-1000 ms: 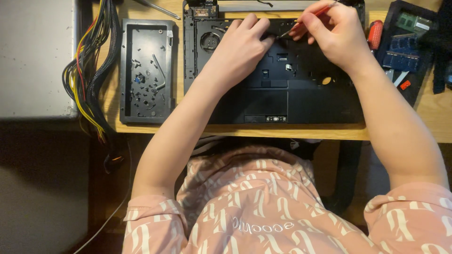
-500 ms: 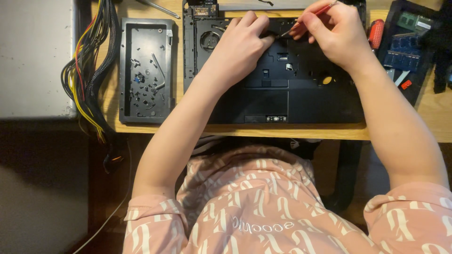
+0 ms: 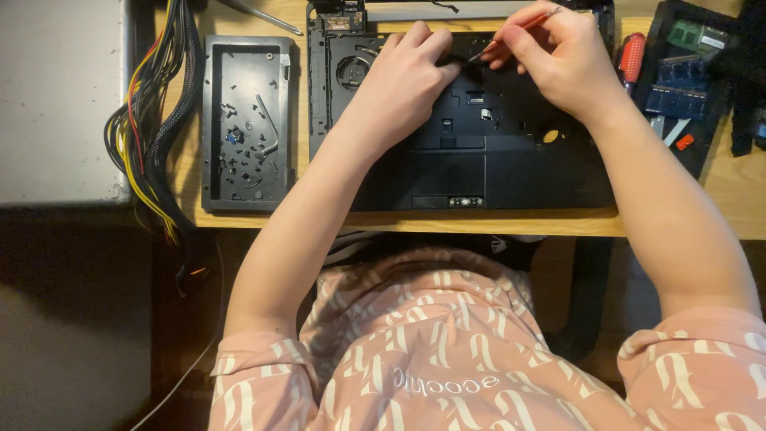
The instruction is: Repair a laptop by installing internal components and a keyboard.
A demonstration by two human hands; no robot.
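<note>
**Hands working on an opened laptop base**

I am looking down at a wooden desk point(image 3: 742, 215). A black laptop base point(image 3: 511, 172) is lying along its front edge. My left hand point(image 3: 399, 84) is pressing flat on it, fingers together. My right hand point(image 3: 562, 60) is pinching a thin red tool point(image 3: 519, 29), tip touching the base's rear.

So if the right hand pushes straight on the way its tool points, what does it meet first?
Probably the left hand's fingertips: the right hand aims its thin red tool down-left at the laptop base just beside them. Depth is unclear.
</note>
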